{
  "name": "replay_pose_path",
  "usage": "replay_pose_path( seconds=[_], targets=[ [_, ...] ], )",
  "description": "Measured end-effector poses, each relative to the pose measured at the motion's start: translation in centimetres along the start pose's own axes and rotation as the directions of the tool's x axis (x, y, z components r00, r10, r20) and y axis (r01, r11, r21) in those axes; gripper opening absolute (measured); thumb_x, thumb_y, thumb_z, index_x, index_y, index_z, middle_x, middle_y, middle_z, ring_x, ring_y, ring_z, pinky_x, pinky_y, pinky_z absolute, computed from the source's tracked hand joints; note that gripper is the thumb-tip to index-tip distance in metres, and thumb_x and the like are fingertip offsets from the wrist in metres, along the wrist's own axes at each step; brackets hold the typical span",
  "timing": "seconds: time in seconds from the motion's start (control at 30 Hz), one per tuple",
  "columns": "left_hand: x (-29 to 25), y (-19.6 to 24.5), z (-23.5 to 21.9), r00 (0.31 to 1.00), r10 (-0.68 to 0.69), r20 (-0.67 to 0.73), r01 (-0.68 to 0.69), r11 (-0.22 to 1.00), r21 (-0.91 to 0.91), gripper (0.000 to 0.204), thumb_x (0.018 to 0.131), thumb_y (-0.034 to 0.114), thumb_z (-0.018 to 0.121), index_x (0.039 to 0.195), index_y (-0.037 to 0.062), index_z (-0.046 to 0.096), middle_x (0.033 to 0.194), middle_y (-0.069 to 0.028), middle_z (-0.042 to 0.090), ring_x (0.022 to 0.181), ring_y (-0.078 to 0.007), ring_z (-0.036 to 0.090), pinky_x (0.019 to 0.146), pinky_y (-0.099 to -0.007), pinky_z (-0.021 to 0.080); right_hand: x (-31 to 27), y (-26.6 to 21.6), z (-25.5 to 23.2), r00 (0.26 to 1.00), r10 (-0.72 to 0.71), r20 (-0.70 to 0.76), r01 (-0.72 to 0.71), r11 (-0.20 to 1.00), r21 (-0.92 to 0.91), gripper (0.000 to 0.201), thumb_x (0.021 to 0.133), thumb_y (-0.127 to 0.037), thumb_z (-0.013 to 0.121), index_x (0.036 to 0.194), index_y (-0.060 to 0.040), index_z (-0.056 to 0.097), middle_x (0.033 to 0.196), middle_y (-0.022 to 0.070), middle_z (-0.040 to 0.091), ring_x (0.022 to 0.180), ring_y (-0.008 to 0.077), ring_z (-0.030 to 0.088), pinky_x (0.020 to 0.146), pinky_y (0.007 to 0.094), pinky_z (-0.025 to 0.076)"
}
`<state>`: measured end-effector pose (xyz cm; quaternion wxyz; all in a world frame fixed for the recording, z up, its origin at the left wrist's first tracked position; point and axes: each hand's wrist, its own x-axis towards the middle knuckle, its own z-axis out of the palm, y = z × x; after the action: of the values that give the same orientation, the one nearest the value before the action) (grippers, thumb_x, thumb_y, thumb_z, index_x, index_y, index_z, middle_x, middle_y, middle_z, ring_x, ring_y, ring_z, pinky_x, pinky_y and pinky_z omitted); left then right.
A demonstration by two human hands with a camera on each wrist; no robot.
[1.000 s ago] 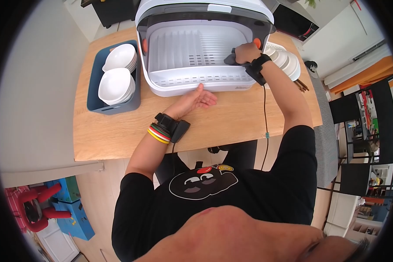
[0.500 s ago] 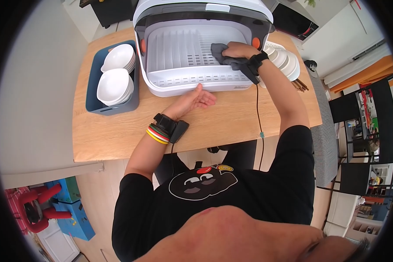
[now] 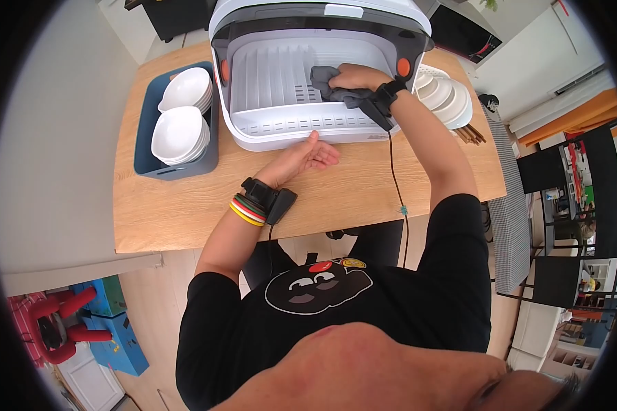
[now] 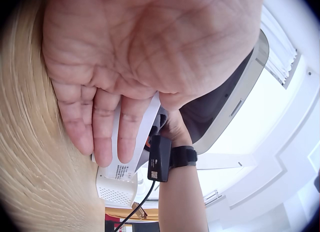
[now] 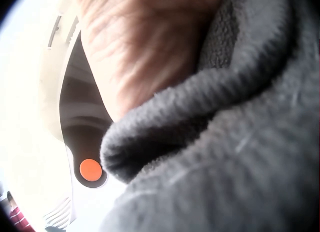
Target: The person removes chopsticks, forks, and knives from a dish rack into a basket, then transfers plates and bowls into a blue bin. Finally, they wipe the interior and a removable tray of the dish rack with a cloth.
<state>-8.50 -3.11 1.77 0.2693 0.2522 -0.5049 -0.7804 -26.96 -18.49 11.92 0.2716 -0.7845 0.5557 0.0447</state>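
A white dish-drying box [image 3: 260, 141] with a raised dark lid [image 3: 271, 29] stands at the back of the table; its ribbed rack [image 3: 267, 79] faces me. Inside it, on the right half of the rack, my right hand [image 3: 360, 77] grips a bunched grey cloth [image 3: 325, 82]. Thick folds of this fuzzy cloth [image 5: 215, 152] fill much of the right wrist view, beside the heel of the hand. My left hand [image 3: 303, 160] lies at the box's front edge, thumb up against it. Its fingers [image 4: 102, 127] are straight and hold nothing.
Left of the box, a blue basin [image 3: 144, 147] holds two stacks of white bowls [image 3: 178, 133]. On the right are white plates [image 3: 452, 103] in a rack and a bundle of brown chopsticks [image 3: 469, 134]. A cable [image 3: 394, 175] hangs from the right wrist camera across the table.
My right hand has moved left across the rack with the grey cloth, from the right side wall toward the middle. The left hand has stayed in place.
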Motion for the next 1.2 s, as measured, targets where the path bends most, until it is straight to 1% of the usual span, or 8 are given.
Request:
replay_pose_path(
  seconds=[0.17, 0.23, 0.47, 0.53, 0.67, 0.9, 0.97, 1.2],
  targets=[
    [0.0, 0.0, 0.0, 1.0, -0.003, 0.003, 0.003, 1.0, -0.002, 0.069, 0.097, 0.053, 0.016, 0.108, -0.0011, 0.057, 0.102, -0.0092, 0.059, 0.102, -0.0164, 0.054, 0.09, -0.0294, 0.041, 0.1, 0.1, 0.2, 1.0, -0.011, -0.02, 0.01, 1.0, -0.011, 0.049, 0.072, -0.038, 0.059, 0.085, 0.009, 0.065, 0.076, 0.0176, 0.065, 0.065, 0.0234, 0.06, 0.062, 0.0335, 0.046],
    [0.0, 0.2, 0.0, 1.0, -0.01, -0.002, 0.01, 1.0, 0.014, 0.07, 0.097, 0.053, 0.015, 0.109, -0.001, 0.057, 0.102, -0.0093, 0.059, 0.102, -0.0165, 0.054, 0.09, -0.0294, 0.041, 0.1, 0.4, 0.4, 0.999, -0.041, 0.015, 0.041, 0.999, -0.029, 0.048, 0.071, -0.034, 0.059, 0.092, 0.0085, 0.065, 0.084, 0.0209, 0.066, 0.072, 0.0265, 0.063, 0.066, 0.0349, 0.047],
    [0.1, -0.1, -0.2, 1.0, -0.005, -0.001, 0.005, 1.0, 0.022, 0.07, 0.097, 0.054, 0.015, 0.109, -0.0007, 0.057, 0.102, -0.0095, 0.059, 0.1, -0.0164, 0.054, 0.09, -0.0292, 0.041, -0.7, 0.8, 0.7, 0.995, -0.084, 0.052, 0.085, 0.996, -0.021, 0.052, 0.071, -0.035, 0.061, 0.097, 0.0096, 0.063, 0.088, 0.022, 0.066, 0.077, 0.0278, 0.064, 0.07, 0.0339, 0.048],
    [0.1, -0.1, -0.2, 1.0, -0.011, -0.001, 0.011, 1.0, 0.02, 0.07, 0.097, 0.054, 0.015, 0.109, -0.0006, 0.058, 0.102, -0.0096, 0.059, 0.1, -0.0163, 0.054, 0.09, -0.0292, 0.04, -0.8, 1.0, 0.8, 0.992, -0.123, -0.006, 0.123, 0.991, -0.056, 0.043, 0.074, -0.033, 0.062, 0.091, 0.0069, 0.065, 0.077, 0.0167, 0.066, 0.067, 0.0232, 0.061, 0.064, 0.0313, 0.047],
    [0.1, -0.1, -0.2, 1.0, -0.009, 0.008, 0.009, 1.0, -0.001, 0.071, 0.097, 0.055, 0.015, 0.109, -0.0005, 0.057, 0.102, -0.0095, 0.059, 0.1, -0.0162, 0.053, 0.091, -0.0298, 0.04, -1.3, 0.8, 0.4, 0.988, -0.146, 0.05, 0.146, 0.989, -0.001, 0.044, 0.075, -0.034, 0.062, 0.091, 0.0071, 0.064, 0.079, 0.0178, 0.066, 0.069, 0.0242, 0.062, 0.065, 0.0318, 0.047],
    [0.0, -0.1, -0.1, 1.0, -0.007, 0.002, 0.007, 1.0, 0.028, 0.069, 0.097, 0.053, 0.014, 0.109, 0.0001, 0.058, 0.103, -0.0085, 0.06, 0.101, -0.0164, 0.053, 0.092, -0.0303, 0.039, -0.6, 0.3, 0.3, 0.984, -0.171, 0.054, 0.177, 0.974, -0.14, 0.039, 0.07, -0.026, 0.056, 0.094, 0.0035, 0.065, 0.082, 0.0203, 0.066, 0.072, 0.0296, 0.063, 0.067, 0.0354, 0.048],
    [0.0, 0.0, -0.1, 1.0, -0.007, 0.001, 0.007, 1.0, 0.028, 0.069, 0.097, 0.053, 0.014, 0.108, 0.0002, 0.058, 0.103, -0.0084, 0.06, 0.101, -0.0164, 0.053, 0.092, -0.0301, 0.039, -0.9, -0.1, 0.2, 0.985, -0.17, 0.001, 0.167, 0.966, -0.2, 0.038, 0.069, -0.025, 0.057, 0.093, 0.002, 0.066, 0.084, 0.0206, 0.067, 0.076, 0.0318, 0.064, 0.07, 0.0372, 0.048],
    [-0.2, 0.1, 0.0, 1.0, -0.006, -0.001, 0.006, 1.0, 0.013, 0.069, 0.097, 0.053, 0.015, 0.109, 0.0002, 0.057, 0.102, -0.0086, 0.059, 0.099, -0.0159, 0.053, 0.091, -0.0296, 0.04, -0.4, 1.6, -0.1, 0.991, -0.13, 0.037, 0.135, 0.951, -0.278, 0.038, 0.073, -0.027, 0.058, 0.096, 0.0018, 0.065, 0.088, 0.0219, 0.066, 0.08, 0.0331, 0.064, 0.073, 0.0385, 0.048]
  ],
)
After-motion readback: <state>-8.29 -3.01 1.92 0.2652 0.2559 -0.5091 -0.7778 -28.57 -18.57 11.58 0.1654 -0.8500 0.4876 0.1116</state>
